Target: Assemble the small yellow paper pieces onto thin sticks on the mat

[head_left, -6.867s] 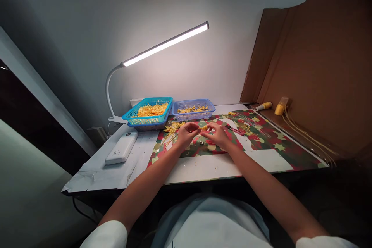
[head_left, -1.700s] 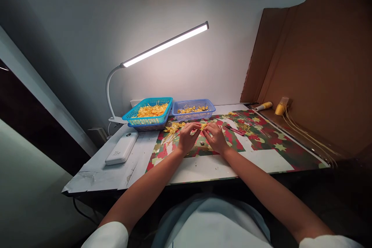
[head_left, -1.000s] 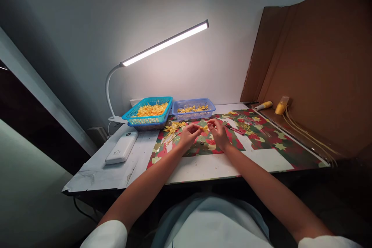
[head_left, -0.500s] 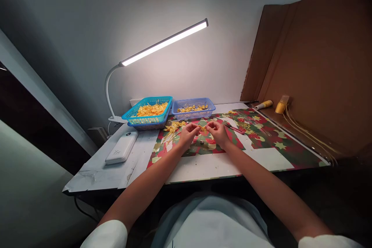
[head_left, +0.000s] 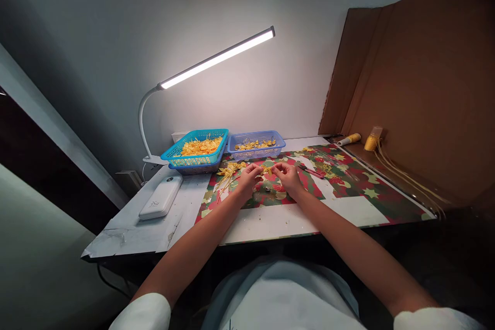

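one yellow piece point(head_left: 266, 168) is held over the mat point(head_left: 359, 178); whether the mat is touched by it cannot be told. the piece is pinched on one side by the fingertips of the left hand point(head_left: 248, 179) and on the other by those of the right hand point(head_left: 288, 178); it is released by neither. the step in hand is judged to be the shaping or tightening of this piece. for the next move, a light, even pinch from both sides seems called for, so that its thin loops are not bent.

two hands and one held piece are counted. on the mat, one pile point(head_left: 228, 172) is laid toward the left, too tangled for its strands to be counted; one metal bit point(head_left: 267, 190) and one pink tool point(head_left: 311, 171) are also seen there. beyond the mat's far edge three baskets are counted: a teal basket point(head_left: 193, 160), stacked on a dark basket point(head_left: 197, 169), and a purple basket point(head_left: 255, 153). yellow bits are held in the teal and purple ones, too many to be counted. left of the mat, one power bank point(head_left: 161, 198) is placed.
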Demonstrator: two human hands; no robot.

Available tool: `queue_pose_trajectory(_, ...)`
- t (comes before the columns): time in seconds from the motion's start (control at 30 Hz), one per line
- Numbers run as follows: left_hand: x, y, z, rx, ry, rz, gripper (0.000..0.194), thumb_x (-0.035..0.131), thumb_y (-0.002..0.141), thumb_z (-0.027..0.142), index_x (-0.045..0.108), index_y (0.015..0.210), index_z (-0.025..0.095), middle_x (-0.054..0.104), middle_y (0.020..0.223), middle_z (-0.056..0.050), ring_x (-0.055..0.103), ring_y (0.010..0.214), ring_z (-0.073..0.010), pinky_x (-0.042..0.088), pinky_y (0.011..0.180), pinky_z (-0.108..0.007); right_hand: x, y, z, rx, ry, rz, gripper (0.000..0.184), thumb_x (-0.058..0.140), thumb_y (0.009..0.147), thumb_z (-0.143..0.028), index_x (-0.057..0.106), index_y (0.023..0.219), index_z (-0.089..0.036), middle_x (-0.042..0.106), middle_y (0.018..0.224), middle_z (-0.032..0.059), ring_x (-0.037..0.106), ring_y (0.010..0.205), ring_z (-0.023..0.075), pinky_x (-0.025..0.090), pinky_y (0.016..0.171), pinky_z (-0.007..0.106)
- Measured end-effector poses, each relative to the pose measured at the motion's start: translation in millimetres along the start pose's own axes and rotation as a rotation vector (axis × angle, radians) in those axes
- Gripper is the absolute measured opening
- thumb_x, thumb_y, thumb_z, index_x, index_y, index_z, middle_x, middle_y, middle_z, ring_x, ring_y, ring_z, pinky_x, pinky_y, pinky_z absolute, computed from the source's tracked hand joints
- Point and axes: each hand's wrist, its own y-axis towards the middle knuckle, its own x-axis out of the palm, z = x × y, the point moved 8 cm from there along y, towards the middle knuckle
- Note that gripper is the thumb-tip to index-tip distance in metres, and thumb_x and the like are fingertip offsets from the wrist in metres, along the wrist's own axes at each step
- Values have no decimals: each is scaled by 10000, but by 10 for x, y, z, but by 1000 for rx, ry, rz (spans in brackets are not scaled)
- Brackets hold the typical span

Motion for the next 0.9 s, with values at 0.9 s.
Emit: queue_pose_trajectory(0.9, 23, -1, 173, 177, 263, -54, 376, 751, 603, 494, 649, 681, 140, 612, 603, -13, 535, 551, -93, 407, 502, -201, -58, -2, -130, -112, -148, 71, 251, 566, 754, -417, 625, 662, -191, 632, 676, 38, 540, 657, 174, 434, 651, 312)
